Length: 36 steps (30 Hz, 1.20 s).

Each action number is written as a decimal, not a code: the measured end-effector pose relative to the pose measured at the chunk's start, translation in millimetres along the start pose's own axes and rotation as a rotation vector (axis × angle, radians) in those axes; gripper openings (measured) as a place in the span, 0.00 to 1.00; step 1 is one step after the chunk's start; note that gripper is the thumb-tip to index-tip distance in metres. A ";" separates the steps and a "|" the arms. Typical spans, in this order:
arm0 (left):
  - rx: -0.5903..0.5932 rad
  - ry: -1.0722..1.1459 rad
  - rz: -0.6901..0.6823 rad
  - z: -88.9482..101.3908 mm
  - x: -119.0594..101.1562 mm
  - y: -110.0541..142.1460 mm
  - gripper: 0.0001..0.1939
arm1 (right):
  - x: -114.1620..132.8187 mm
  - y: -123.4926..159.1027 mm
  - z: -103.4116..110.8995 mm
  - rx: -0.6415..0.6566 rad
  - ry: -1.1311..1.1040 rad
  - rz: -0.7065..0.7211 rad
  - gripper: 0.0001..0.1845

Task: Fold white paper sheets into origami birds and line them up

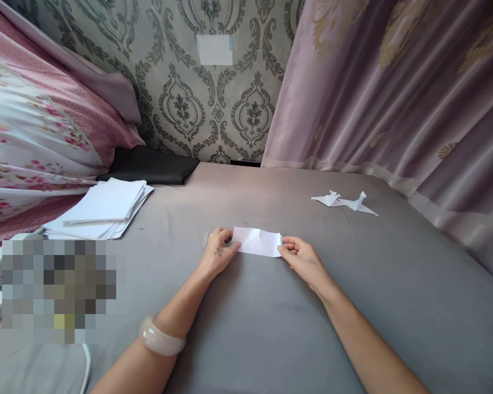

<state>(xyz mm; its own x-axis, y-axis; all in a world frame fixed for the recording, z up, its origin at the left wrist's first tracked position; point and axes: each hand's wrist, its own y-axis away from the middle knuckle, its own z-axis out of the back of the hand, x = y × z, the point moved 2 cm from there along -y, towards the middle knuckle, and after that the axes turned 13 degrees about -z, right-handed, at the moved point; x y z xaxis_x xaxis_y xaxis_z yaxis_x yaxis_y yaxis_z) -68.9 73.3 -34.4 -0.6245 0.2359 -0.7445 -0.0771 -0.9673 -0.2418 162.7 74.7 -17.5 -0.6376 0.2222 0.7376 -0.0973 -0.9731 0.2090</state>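
A folded white sheet of paper (257, 242), a long narrow rectangle with a slight crease near its middle, is held between my two hands just over the grey cloth. Its left end is pinched by my left hand (221, 249), thumb on the near face and fingers behind. At the opposite end, my right hand (302, 256) grips the short edge between thumb and fingers, where the layers part slightly. A pale bangle circles my left forearm.
Two folded paper birds (345, 201) sit at the back right of the grey cloth (254, 339). A stack of white paper (107, 202) lies at left, near a black folded item (152, 166). A white cable (87, 366) runs at lower left, below a blurred patch. Curtains hang on both sides.
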 end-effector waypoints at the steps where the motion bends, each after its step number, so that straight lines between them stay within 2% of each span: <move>1: -0.002 0.011 -0.015 0.4 -0.2 -0.4 0.06 | 0.2 1.1 -1.9 0.004 -0.025 0.018 0.19; 3: -0.019 0.031 -0.031 1.1 -1.5 -0.4 0.06 | 0.2 4.4 -2.6 -0.006 -0.052 0.064 0.16; 5: -0.085 0.005 -0.062 2.4 -5.1 0.8 0.11 | -0.1 9.2 -0.6 -0.058 -0.062 0.100 0.13; 7: -0.199 -0.121 -0.176 4.0 -13.2 4.0 0.21 | 0.9 16.7 1.5 -0.173 -0.021 0.176 0.11; 9: -0.258 -0.299 -0.370 2.9 -24.8 9.4 0.29 | 5.2 28.3 0.1 -0.317 0.129 0.352 0.11; 10: -0.239 -0.378 -0.471 0.9 -30.6 12.4 0.29 | 8.4 35.4 -2.7 -0.379 0.243 0.466 0.12; 12: -0.115 -0.468 -0.628 -4.5 -39.1 17.8 0.23 | 14.7 49.0 -10.0 -0.424 0.424 0.618 0.15; 15: 0.075 -0.501 -0.735 -9.0 -41.4 21.8 0.13 | 23.2 61.5 -15.2 -0.314 0.500 0.653 0.13; 18: 0.215 -0.458 -0.726 -7.9 -32.9 20.2 0.12 | 27.4 60.3 -4.8 -0.161 0.333 0.630 0.08; 20: 0.278 -0.407 -0.706 -6.3 -25.0 18.7 0.14 | 24.1 51.7 8.7 -0.163 0.198 0.605 0.10; 23: 0.303 -0.315 -0.698 -5.3 -16.1 18.4 0.18 | 10.2 34.5 24.5 -0.236 0.278 0.570 0.21; 25: 0.306 -0.257 -0.720 -6.2 -14.2 19.8 0.20 | 0.9 26.9 27.0 -0.169 0.423 0.615 0.33; 27: 0.331 -0.217 -0.756 -8.0 -15.7 21.9 0.19 | -4.6 24.2 27.8 -0.178 0.517 0.627 0.40; 29: 0.372 -0.205 -0.798 -9.4 -19.5 23.7 0.19 | -4.5 26.2 27.6 -0.243 0.551 0.646 0.42; 31: 0.410 -0.221 -0.834 -9.0 -24.0 24.6 0.18 | -1.1 30.5 25.3 -0.244 0.580 0.714 0.42; 34: 0.410 -0.262 -0.838 -3.9 -29.2 23.0 0.18 | 2.1 34.9 19.8 -0.101 0.655 0.805 0.39; 36: 0.414 -0.271 -0.795 0.8 -30.9 21.5 0.20 | 0.8 34.4 18.2 -0.024 0.673 0.787 0.34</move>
<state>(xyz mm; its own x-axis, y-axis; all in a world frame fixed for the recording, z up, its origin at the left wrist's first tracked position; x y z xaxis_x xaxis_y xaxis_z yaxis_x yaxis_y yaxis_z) -51.9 45.2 -16.0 -0.4254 0.8630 -0.2724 -0.7974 -0.4998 -0.3382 172.7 42.5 2.0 -0.8220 -0.5502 0.1470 0.5213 -0.8308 -0.1948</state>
